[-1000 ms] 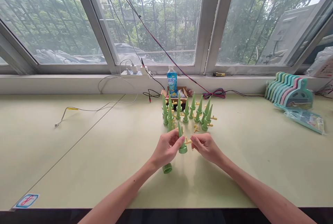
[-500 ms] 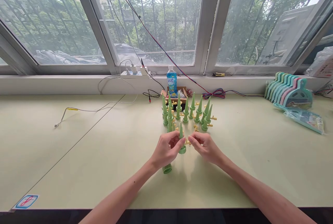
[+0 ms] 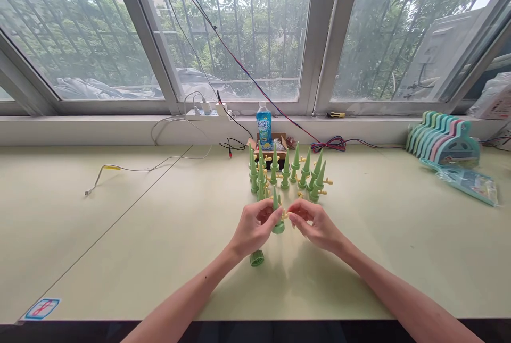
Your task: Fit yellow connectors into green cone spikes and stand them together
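Note:
My left hand (image 3: 257,226) is closed around a green plant watering spike (image 3: 278,224), its pointed tip up and its round base below the fingers. A small yellow valve (image 3: 285,215) sticks out from the spike's right side. The thumb and fingers of my right hand (image 3: 315,224) pinch at the outer end of that valve. Beneath my left wrist a green ribbed cap-like end (image 3: 256,258) lies on the table, the rest of it hidden. Just beyond my hands stand several similar green spikes (image 3: 318,183), many with yellow valves at the side.
Behind the spikes are a small cardboard box (image 3: 282,156) and a blue bottle (image 3: 264,126). Coiled red and blue wires (image 3: 333,144) lie by the wall. Pastel plastic pieces (image 3: 447,138) stand at the right, and a thin cable (image 3: 131,169) runs across the left.
The held spike has shifted slightly left and up. My right fingers have changed their hold at the valve, with the lower fingers a little more spread.

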`<state>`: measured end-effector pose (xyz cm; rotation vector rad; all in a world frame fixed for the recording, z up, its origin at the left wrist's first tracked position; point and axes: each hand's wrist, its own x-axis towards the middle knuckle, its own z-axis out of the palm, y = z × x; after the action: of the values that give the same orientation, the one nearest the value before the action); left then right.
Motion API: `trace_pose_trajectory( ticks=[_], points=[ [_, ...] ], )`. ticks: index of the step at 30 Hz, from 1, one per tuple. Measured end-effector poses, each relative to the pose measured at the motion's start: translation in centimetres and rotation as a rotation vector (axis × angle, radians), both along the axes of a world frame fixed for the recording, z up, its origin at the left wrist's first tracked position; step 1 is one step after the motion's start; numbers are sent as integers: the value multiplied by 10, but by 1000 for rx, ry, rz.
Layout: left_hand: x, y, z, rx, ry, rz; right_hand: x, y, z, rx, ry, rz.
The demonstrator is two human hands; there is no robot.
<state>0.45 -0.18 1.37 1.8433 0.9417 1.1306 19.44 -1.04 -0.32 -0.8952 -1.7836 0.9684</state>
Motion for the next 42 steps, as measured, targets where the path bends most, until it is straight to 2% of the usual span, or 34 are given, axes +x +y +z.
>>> trace_pose_trajectory(
  ticks=[10,14,17,23,31,42],
  points=[
    [-3,1,-4,123,147,-45,-2,6,-13,14,-105,-47],
    [-3,1,-3,171,136,-60,-3,6,-16,0,-100,-46],
    [-3,0,-1,149,91,-65,-3,4,-12,-2,-62,-46],
    [-2,0,0,75,54,15,-1,0,-2,-13,29,10],
    [-3,1,-7,-48,27,-6,-2,1,-5,4,0,-22],
    [-3,0,-6,57,84,-83,-3,5,-14,47,-142,-70]
  ],
)
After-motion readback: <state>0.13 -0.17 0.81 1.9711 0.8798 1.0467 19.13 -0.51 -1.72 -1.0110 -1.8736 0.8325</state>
